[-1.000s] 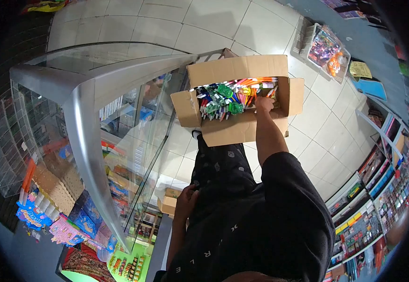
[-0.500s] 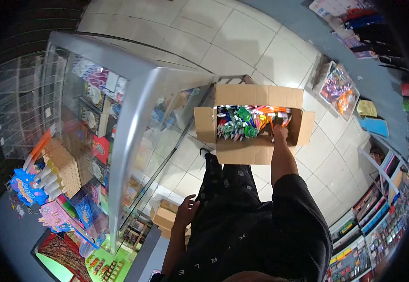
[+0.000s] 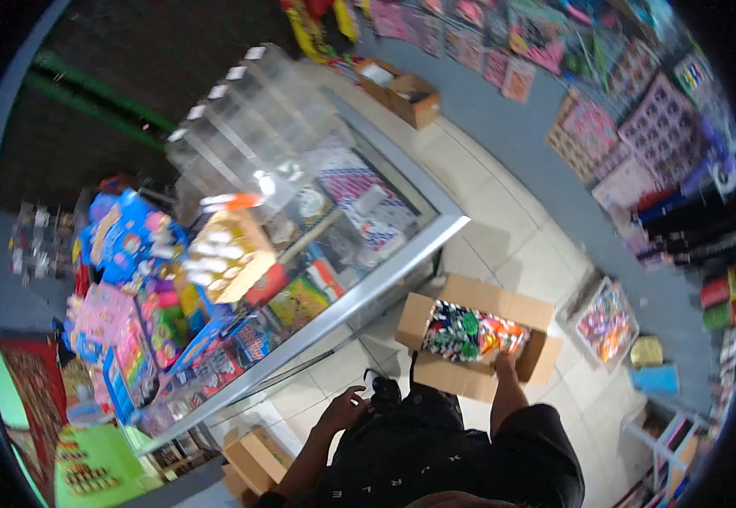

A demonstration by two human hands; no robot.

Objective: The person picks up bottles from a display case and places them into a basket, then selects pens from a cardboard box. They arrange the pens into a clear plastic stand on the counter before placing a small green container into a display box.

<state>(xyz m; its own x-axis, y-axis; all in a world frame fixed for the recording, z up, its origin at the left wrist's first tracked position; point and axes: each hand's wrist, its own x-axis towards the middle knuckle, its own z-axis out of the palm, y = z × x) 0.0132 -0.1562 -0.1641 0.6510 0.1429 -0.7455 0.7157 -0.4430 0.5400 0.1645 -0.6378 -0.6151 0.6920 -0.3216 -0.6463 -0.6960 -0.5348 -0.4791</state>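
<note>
An open cardboard box (image 3: 452,372) stands on the tiled floor in front of my legs, its flaps spread out. Many pens (image 3: 474,334) with green, white, orange and black parts fill most of it. My right hand (image 3: 505,364) reaches over the box's near edge at its right end; the fingers are blurred and partly hidden, so what they hold cannot be made out. My left hand (image 3: 347,408) is beside my left thigh with its fingers apart, holding nothing.
A glass display case (image 3: 359,296) with toys and stationery fills the left. A bin of colourful packets (image 3: 605,326) is by the wall at right. Another carton (image 3: 258,461) sits at lower left, and a shelf rack (image 3: 668,436) at lower right.
The view has swung toward the display case and wall, so the box sits lower in the picture. My right hand is still at the box's right end; my left hand remains beside my leg.
</note>
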